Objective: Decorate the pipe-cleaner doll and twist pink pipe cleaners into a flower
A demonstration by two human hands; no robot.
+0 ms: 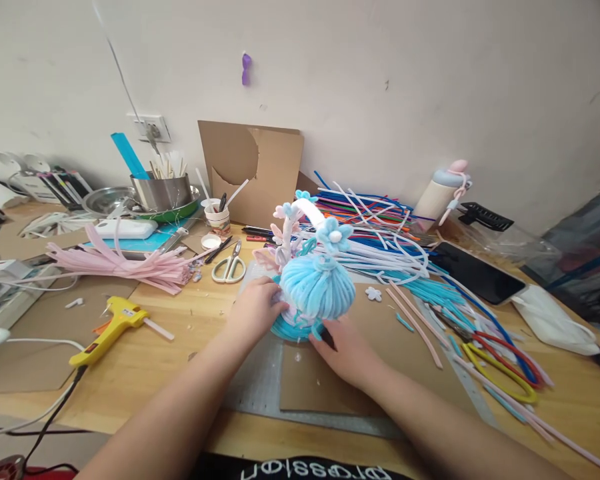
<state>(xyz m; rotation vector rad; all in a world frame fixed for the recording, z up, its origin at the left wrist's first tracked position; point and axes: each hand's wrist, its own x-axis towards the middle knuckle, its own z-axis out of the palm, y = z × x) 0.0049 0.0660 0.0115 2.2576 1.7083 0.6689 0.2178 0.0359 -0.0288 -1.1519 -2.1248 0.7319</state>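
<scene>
A fuzzy blue pipe-cleaner craft (318, 287) stands upright over the brown cardboard sheet (330, 390). It has a rounded light-blue top, a darker turquoise base and a white arch with blue and pink flowers. My left hand (255, 308) holds the craft's left side, thumb toward the front, its other fingers partly hidden behind. My right hand (344, 350) grips the lower right of the base, with some fingertips hidden under or behind it. A small white flower (373, 293) lies on the cardboard to the right.
Left are a yellow glue gun (115, 327), pink pipe cleaners (125, 263) and white-handled scissors (229, 267). Many coloured pipe cleaners (380, 233) lie behind. Right are a phone (480, 273), yellow-and-red-handled pliers (500, 373) and a bottle (437, 193).
</scene>
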